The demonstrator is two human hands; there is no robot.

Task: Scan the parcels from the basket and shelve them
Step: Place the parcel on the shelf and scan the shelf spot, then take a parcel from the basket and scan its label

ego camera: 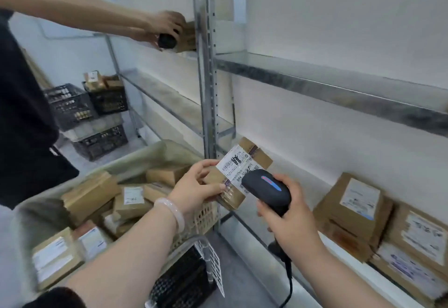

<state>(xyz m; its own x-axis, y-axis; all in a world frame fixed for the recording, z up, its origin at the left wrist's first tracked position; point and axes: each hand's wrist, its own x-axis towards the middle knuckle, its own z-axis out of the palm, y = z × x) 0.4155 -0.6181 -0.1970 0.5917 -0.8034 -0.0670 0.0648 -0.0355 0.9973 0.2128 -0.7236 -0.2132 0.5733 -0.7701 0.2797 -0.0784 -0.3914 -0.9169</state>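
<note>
Parcel: a small brown cardboard box (pixel 242 162), white label facing up, is held in the air over the basket's right rim, just near of the lower shelf.
Left hand: the left hand (pixel 196 184) grips the parcel's left end, thumb along the near edge and fingers over the top edge; how far they wrap beneath is probably hidden by the box.
Right hand: the right hand (pixel 288 220) is closed round the handle of a black scanner (pixel 266 191), whose head hovers close over the label's right part.
Handling: I judge it light and stiff enough for one hand (the tape bands look slick), with corners that could crush under a hard squeeze.
Hold: best taken by the bare cardboard ends, keeping thumbs off the barcode.
Basket: the lined wicker basket (pixel 201 220), near left, holds many more parcels.
Shelf: the lower shelf (pixel 298 181) carries stacked parcels (pixel 356 208) at the right.
</note>
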